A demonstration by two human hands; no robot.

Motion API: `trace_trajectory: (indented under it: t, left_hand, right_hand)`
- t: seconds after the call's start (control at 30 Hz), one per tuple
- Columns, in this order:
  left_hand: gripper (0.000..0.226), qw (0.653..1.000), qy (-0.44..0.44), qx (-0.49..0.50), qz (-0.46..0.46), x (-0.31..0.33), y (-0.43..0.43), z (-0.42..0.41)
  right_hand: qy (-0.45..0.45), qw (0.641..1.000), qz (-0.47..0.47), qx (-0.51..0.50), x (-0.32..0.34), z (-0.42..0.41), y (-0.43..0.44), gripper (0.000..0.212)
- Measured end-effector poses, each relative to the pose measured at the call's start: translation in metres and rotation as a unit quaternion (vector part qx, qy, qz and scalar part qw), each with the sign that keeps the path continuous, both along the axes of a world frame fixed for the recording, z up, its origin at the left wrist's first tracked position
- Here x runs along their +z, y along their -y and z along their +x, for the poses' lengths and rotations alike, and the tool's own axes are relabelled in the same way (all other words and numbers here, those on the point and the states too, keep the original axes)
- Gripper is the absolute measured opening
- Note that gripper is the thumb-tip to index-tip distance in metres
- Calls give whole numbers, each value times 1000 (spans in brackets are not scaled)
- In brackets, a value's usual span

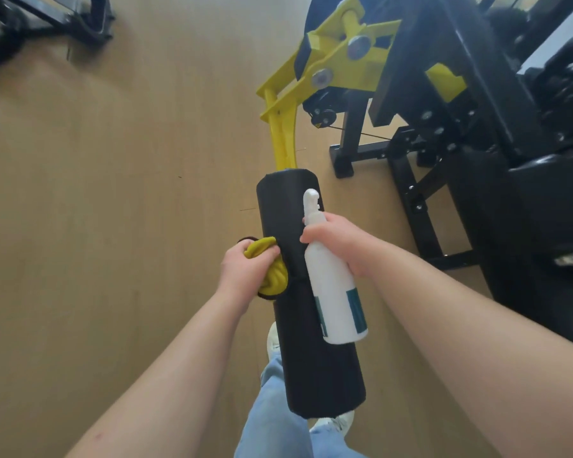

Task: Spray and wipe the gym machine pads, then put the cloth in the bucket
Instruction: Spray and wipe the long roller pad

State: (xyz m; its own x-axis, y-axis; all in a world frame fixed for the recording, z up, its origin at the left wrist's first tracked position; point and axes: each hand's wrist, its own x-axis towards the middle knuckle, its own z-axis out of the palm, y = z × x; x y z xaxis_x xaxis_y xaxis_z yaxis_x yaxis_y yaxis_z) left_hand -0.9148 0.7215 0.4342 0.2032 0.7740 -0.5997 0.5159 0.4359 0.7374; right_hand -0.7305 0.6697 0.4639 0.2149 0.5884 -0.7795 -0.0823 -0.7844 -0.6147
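Mid-job by my read: black roller pad [278, 206], a smooth matte cylinder that looks like vinyl, sits on the yellow painted-metal arm [282, 140]. Left hand [245, 269] is curled round the bunched yellow cloth [272, 276], soft knit, pressed to the pad's left flank. Right hand [338, 242] is wrapped round the white plastic spray bottle [334, 302], nozzle forward over the pad. Left to do: any other pads, then the bucket drop; no bucket in view, wood-look floor [113, 193] below

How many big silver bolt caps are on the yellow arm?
2 on the yellow arm: upper cap, and lower cap down-left of it. Others may be hidden.
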Motion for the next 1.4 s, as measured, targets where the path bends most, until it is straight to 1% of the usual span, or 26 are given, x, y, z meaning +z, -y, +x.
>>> trace_trajectory:
  t: [0.13,0.23,0.33,0.4,0.47,0.57,0.63,0.7,0.8,0.93,1.0,1.1,1.23,1.27,1.37,1.4]
  left_hand:
    - [18,1000,10,9,1,-1,-24,9]
    - [20,1000,13,22,-3,-3,-33,11]
    - [16,999,15,33,-8,-5,-34,10]
    - [13,999,15,37,-11,-6,-31,9]
    - [13,999,15,39,-12,-5,-28,8]
    - [13,999,18,38,-8,-1,-19,8]
    - [12,999,20,40,-5,2,-11,8]
    - [13,999,20,41,-1,4,-1,7]
    - [13,999,18,41,4,7,16,4]
    - [14,999,13,48,11,11,39,-2]
    - [14,999,13,51,11,14,52,-6]
    - [14,999,8,52,14,17,70,-13]
    - [13,998,5,53,18,20,94,-24]
    - [13,998,3,52,18,21,100,-27]
    - [13,998,-5,53,16,25,118,-33]
    - [14,998,-9,52,18,25,123,-35]
  right_hand:
    - [-12,999,16,-50,-3,11,-35,31]
    - [1,999,-3,-47,-3,17,-48,28]
    - [13,999,-35,-37,-3,17,-45,27]
    - [0,999,-37,-33,-4,15,-36,24]
    - [-16,999,-32,-29,-5,13,-22,26]
    - [10,999,-40,-12,-5,7,0,27]
    - [35,998,-48,-5,-3,2,16,20]
    - [17,998,-53,-8,-1,-1,32,16]
    - [-22,998,-58,11,3,-5,57,26]
    - [27,996,-74,41,5,-17,88,17]
    - [14,996,-83,38,7,-22,104,18]
    - [-1,995,-87,58,12,-29,126,27]
    - [34,993,-86,75,11,-44,152,17]
    - [31,993,-90,76,12,-47,158,17]
    - [9,991,-100,91,14,-54,175,31]
    - [10,991,-98,93,15,-55,181,33]
